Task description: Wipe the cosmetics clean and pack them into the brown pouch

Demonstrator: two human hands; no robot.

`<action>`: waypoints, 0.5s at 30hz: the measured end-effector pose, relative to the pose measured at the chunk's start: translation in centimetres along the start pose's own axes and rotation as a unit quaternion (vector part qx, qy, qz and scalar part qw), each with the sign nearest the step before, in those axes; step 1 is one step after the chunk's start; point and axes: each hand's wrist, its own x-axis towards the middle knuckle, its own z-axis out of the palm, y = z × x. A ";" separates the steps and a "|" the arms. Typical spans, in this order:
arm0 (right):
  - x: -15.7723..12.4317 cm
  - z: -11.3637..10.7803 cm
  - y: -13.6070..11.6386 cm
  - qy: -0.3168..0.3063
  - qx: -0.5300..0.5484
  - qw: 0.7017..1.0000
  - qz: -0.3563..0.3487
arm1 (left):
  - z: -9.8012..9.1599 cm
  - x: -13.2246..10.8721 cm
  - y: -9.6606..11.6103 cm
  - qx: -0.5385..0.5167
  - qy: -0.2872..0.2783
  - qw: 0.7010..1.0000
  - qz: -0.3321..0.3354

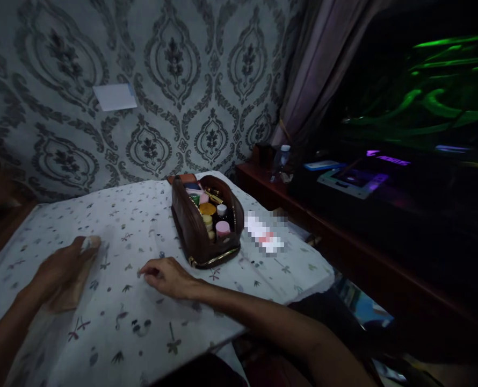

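Observation:
My left hand (64,263) rests on the table with its fingers curled round a small pale thing at the fingertips, too dim to name. My right hand (167,276) lies on the patterned tablecloth (122,322) with its fingers bent and pinched against the cloth, a little left of an open brown toiletry bag (196,236). The bag stands unzipped and holds several small jars and bottles, among them a pink-lidded jar (223,227) and an orange-lidded one (207,208).
A flat white packet (263,236), blurred out, lies right of the bag. A dark wooden shelf (343,236) runs along the right with a small bottle (283,156) and glowing devices. Patterned wallpaper (174,80) stands behind, with a curtain (315,70) at its right.

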 end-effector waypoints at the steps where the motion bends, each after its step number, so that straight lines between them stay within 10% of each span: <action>1: 0.1 0.3 0.1 0.007 0.013 1.000 0.004 | 0.3 -0.8 0.3 0.002 -0.014 1.000 -0.011; 7: 0.1 1.8 1.7 0.046 0.027 0.998 -0.037 | 2.7 -5.6 1.7 -0.146 -0.069 0.986 0.047; 15: -1.0 1.7 1.2 -0.024 -0.002 0.996 -0.086 | 3.1 -6.3 1.0 -0.129 -0.014 0.990 0.062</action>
